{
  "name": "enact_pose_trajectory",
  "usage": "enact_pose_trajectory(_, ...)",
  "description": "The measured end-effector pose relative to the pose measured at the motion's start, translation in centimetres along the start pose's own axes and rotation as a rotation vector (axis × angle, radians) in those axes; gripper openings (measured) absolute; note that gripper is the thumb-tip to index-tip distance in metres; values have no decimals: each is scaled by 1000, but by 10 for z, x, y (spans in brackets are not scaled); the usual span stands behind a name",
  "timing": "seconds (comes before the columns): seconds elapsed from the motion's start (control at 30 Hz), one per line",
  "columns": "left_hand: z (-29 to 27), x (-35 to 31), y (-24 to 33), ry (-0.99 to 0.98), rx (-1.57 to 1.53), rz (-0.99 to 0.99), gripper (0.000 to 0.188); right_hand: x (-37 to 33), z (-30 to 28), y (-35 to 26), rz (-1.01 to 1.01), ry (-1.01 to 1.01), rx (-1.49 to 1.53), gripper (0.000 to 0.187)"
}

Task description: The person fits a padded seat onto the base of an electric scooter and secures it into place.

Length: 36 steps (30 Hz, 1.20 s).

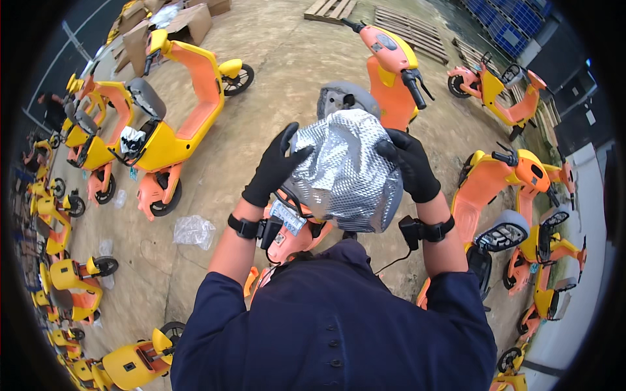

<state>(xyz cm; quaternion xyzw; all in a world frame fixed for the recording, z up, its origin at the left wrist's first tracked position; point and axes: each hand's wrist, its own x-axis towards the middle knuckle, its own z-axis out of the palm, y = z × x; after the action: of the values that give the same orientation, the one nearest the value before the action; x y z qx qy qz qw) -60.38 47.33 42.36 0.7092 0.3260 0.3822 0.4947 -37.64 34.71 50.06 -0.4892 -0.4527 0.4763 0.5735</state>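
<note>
We look down past the chest of a navy shirt (332, 326) at two hands in black gloves, raised over a scooter (392, 91) in yellow and peach. Between them is the foil (345, 166), a crumpled silver piece with a fine dimpled texture, centred in front of the wearer.

The left hand (272, 166) has the foil's left side, its thumb lying on the shiny face and its other fingers along the edge. The right hand (414, 166) mirrors it on the right side, thumb on the face, fingers curled at the rim (we cannot tell how far they reach behind). Both are closed on the foil.

Just beyond the foil we see a grey seat (365, 96), partly covered by it; below, to the left, a white plate (288, 215) shows on peach bodywork. Each wrist wears a black strap (245, 227) with a small box.

On the tan floor (293, 78) lies clear plastic (193, 232), left of the wearer. More scooters (189, 133) stand along both sides. Far ahead are cardboard boxes (189, 27), wooden pallets (411, 31) and blue crates (512, 32).
</note>
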Motion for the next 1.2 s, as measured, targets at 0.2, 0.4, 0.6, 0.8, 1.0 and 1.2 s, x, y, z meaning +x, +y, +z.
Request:
enact_pose_trajectory(0.2,0,0,2,107,-195,-118,20,-1,-22,27,-2,42,134,32)
enact_pose_trajectory(0.4,-16,2,5,155,-258,-77,21,-23,-14,76,228,39,285,33)
enact_pose_trajectory(0.6,-37,0,-19,268,-21,-58,27,-20,-2,63,-177,234,-359,26)
enact_pose_trajectory(0.8,-70,0,-26,266,-36,36,29,-21,-15,34,-158,138,-314,20)
enact_pose_trajectory(1.0,-56,4,-6,335,-49,249,40,-22,-29,83,18,-242,846,56)
enact_pose_trajectory(1.2,-58,8,-24,316,57,127,45,-16,7,100,-98,227,-232,33)
